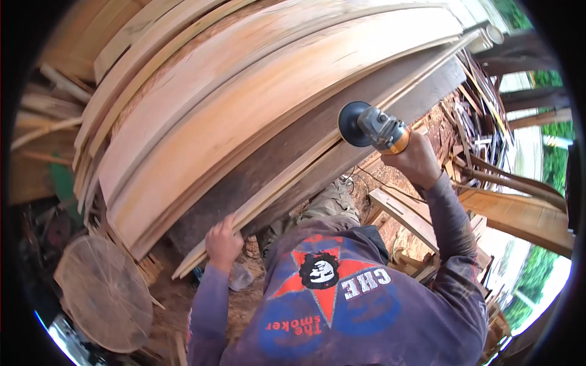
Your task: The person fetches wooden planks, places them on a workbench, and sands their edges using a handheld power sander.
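My right hand is wrapped round the orange and grey body of an angle grinder. The grinder's round dark disc is near a long narrow wooden strip; whether they touch is unclear. My left hand grips the strip close to its lower left end. The strip runs diagonally across a dark board. Beyond it lie wide, pale wooden planks, stacked with curved-looking edges.
A round cut log stands at the lower left. Wood offcuts and shavings cover the ground on the right, with a cable among them. A wide plank and dark beams are at the far right.
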Demonstrator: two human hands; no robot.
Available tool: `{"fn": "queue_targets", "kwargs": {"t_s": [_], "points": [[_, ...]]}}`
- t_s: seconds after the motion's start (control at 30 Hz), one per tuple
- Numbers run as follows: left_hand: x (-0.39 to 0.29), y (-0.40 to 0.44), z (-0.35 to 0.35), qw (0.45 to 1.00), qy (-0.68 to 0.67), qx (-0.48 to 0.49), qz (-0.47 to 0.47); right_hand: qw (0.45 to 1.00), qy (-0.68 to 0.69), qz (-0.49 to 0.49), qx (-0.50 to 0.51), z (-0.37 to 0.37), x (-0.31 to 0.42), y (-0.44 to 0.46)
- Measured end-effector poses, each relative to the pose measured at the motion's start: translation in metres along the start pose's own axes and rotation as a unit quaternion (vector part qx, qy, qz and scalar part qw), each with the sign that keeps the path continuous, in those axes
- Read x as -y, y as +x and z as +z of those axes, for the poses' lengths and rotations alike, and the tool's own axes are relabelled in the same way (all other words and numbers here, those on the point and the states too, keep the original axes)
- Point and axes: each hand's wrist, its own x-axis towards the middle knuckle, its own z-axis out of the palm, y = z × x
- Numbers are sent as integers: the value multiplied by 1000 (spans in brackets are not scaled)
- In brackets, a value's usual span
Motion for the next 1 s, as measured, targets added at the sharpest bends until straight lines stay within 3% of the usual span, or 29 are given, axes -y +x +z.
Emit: {"fn": "queue_targets", "kwargs": {"t_s": [0.27, 0.47, 0.6, 0.67, 0.73, 0.87, 1.0], "points": [[46, -38, -5, 999, -39, -20, 18, 997, -39, -29, 58, 111, 91, -84], [103, -85, -17, 999, -44, -19, 2, 982, -93, -26, 162, 167, 148, -119], [130, -107, -19, 998, -31, -53, -18, 977, -113, 3, 181, 156, 141, -117], [129, -109, -17, 998, -20, -52, -31, 987, -93, -1, 127, 128, 117, -110], [129, -107, -15, 998, -19, -63, -21, 983, -172, 19, 67, 101, 92, -98], [126, -109, -12, 996, -18, -79, -30, 997, -71, 28, -26, 48, 28, -61], [136, -124, -39, 994, 0, -39, -104, 995, -47, 89, -8, 24, -1, -32]]}}
